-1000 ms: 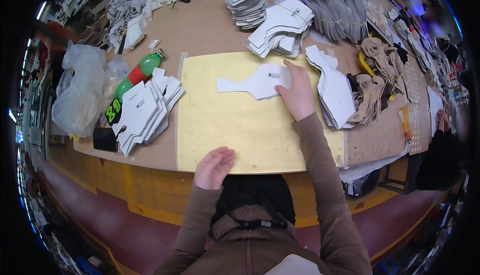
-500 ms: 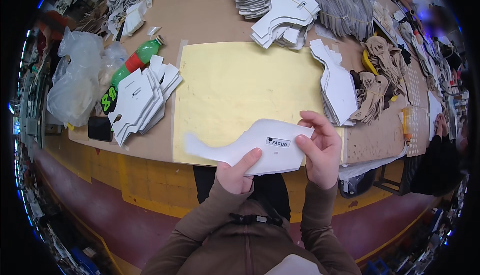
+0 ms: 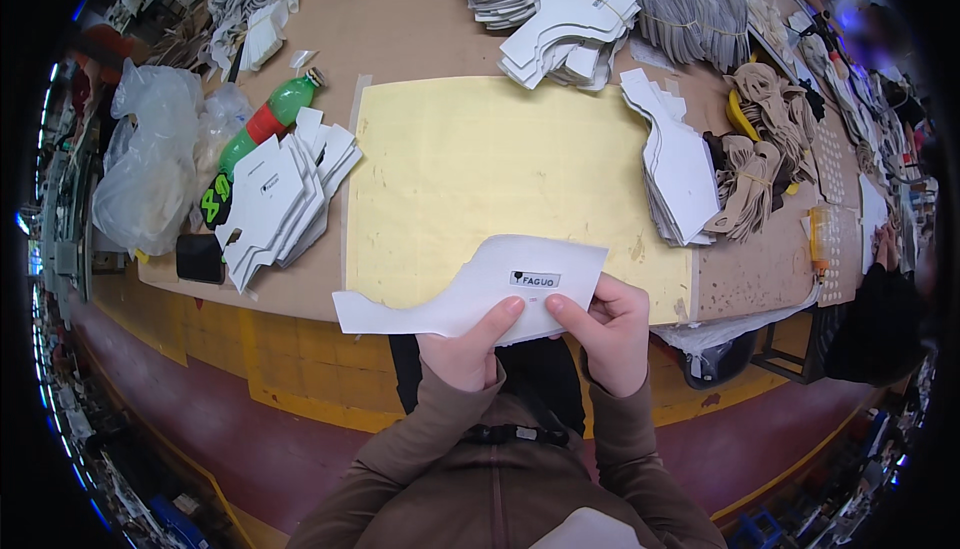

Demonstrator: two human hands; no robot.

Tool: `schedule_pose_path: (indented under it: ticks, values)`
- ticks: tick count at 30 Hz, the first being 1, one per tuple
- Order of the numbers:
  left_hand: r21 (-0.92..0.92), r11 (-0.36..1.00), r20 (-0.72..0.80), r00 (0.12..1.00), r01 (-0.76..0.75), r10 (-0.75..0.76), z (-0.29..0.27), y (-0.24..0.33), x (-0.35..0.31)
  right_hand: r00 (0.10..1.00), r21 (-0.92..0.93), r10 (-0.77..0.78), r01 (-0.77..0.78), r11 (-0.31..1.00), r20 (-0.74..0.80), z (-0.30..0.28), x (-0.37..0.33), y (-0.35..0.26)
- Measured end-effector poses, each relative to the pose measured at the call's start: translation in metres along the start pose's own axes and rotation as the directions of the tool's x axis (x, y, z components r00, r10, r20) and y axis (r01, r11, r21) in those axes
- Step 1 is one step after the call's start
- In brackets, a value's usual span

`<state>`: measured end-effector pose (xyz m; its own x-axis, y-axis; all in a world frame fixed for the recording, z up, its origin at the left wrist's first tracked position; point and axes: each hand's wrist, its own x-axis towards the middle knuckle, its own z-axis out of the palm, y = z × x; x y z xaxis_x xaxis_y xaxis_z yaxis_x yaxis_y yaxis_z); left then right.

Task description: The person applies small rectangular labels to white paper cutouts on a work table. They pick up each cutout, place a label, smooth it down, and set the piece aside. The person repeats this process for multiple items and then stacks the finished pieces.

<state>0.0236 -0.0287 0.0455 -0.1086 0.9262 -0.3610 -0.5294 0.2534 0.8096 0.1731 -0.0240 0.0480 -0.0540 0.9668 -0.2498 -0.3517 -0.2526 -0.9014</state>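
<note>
Between my two hands is a white, curved flat shoe-upper piece (image 3: 470, 299) with a small dark printed label near its wide end. Its narrow tail reaches out to the left, over the table's front edge. My left hand (image 3: 462, 351) pinches the lower edge, thumb on top and fingers hidden underneath. At the lower right edge, my right hand (image 3: 612, 337) grips the same piece, thumb on its face close to the left thumb. Behind the piece lies a yellow sheet (image 3: 500, 159) taped to the tabletop.
Stacked white pieces lie left (image 3: 265, 199) and right (image 3: 680, 169) of the sheet, with banded bundles (image 3: 570, 29) behind. A green bottle (image 3: 290, 99), clear plastic bag (image 3: 150, 159) and black phone (image 3: 200, 258) sit left. Beige strap bundles (image 3: 750, 174) lie right; another person's sleeve (image 3: 860, 324) shows beyond.
My right hand has moved down and left from the piece's right corner to its lower edge. The piece has shifted slightly left, and its tail now lies straighter.
</note>
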Motion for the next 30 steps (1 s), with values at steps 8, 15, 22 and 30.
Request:
schedule_pose_path:
  ticks: [8,15,22,30]
  values:
    - [0.255,0.964,-0.07,0.993,-0.072,0.093,-0.004,-0.003,0.005,0.999,0.054,0.021,-0.019,0.998,-0.036,0.006,0.0,0.008]
    - [0.15,0.984,-0.075,0.991,-0.1,0.113,-0.004,-0.006,0.008,0.997,0.034,0.044,-0.042,0.999,-0.061,0.009,0.005,0.018]
    - [0.196,0.97,-0.048,0.986,-0.147,0.159,-0.008,-0.013,0.01,0.995,0.055,0.063,-0.059,0.997,-0.071,0.009,0.007,0.025]
    - [0.059,0.998,-0.138,0.99,0.004,0.004,-0.003,-0.008,0.011,0.996,0.043,0.064,-0.061,0.997,-0.07,0.008,0.007,0.026]
